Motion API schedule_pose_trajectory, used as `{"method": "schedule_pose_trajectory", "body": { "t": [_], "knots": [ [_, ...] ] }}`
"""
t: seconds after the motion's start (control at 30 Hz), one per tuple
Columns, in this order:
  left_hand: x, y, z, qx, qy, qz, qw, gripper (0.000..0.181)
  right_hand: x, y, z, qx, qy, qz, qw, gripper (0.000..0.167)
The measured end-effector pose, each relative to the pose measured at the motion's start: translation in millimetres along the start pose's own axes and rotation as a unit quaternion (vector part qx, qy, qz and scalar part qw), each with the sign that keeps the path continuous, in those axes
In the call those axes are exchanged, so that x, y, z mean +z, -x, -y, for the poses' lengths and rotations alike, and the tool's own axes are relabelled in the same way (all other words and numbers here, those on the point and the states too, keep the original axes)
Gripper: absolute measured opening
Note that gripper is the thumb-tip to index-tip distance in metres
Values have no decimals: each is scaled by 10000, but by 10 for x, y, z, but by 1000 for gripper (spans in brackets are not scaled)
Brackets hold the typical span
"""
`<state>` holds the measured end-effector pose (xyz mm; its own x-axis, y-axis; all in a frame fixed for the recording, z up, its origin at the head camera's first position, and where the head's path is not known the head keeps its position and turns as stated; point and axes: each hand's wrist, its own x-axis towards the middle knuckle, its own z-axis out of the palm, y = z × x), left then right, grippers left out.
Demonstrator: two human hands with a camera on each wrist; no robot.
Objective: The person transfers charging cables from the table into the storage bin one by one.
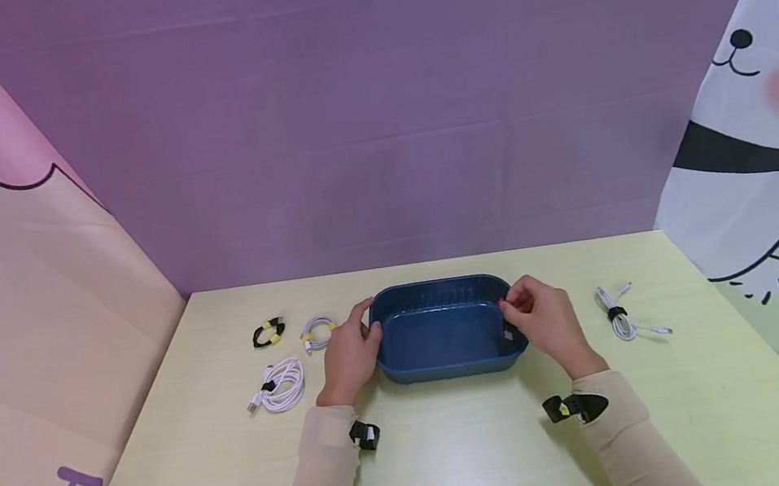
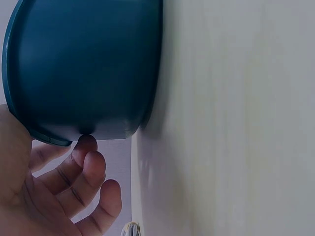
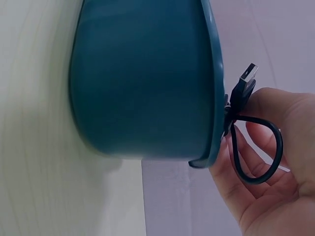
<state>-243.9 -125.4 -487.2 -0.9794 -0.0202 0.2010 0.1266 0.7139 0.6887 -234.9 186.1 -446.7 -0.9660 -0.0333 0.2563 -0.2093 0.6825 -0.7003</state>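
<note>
A blue oblong plastic basin (image 1: 454, 370) stands on the table in the head view. My left hand (image 1: 351, 355) grips its left end, the thumb at the rim and curled fingers against the outer wall in the left wrist view. Over the right end, my right hand (image 1: 548, 325) pinches a short black USB cable (image 3: 239, 96). The cable's metal plug sticks up and a loop hangs beside the palm in the right wrist view. In the head view most of this cable is hidden behind the fingers; a small red spot shows at the fingertips.
Left of the basin lie a black cable with yellow ties (image 1: 268, 333), a thin pale coiled cable (image 1: 318, 333) and a thick white coiled cable (image 1: 283, 386). A white cable with a black tie (image 1: 621, 315) lies at right. A purple cloth (image 1: 387, 112) hangs behind the table.
</note>
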Motion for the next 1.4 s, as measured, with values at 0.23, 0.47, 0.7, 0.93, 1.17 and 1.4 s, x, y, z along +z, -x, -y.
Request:
{"method": "schedule_pose_trajectory", "body": {
  "t": [0.23,0.47,0.7,0.93,1.17,1.4],
  "knots": [
    [-2,-2,-1,-16,6,5,10000,46,31,12,39,55,78,7,10000,11],
    [-2,-5,-11,-16,3,-6,10000,46,56,21,63,-44,197,-102,9997,12],
    [-2,-4,-14,-48,-20,-10,10000,47,95,28,70,-181,258,-197,9993,12],
    [-3,4,-23,-96,-13,5,10000,46,129,46,99,-273,256,-263,9990,14],
    [2,5,-9,-12,-42,-53,10000,46,161,55,109,-237,367,-298,9986,14],
    [10,0,-5,71,-36,-131,9999,45,192,60,109,-303,512,-369,9975,14]
  ]
}}
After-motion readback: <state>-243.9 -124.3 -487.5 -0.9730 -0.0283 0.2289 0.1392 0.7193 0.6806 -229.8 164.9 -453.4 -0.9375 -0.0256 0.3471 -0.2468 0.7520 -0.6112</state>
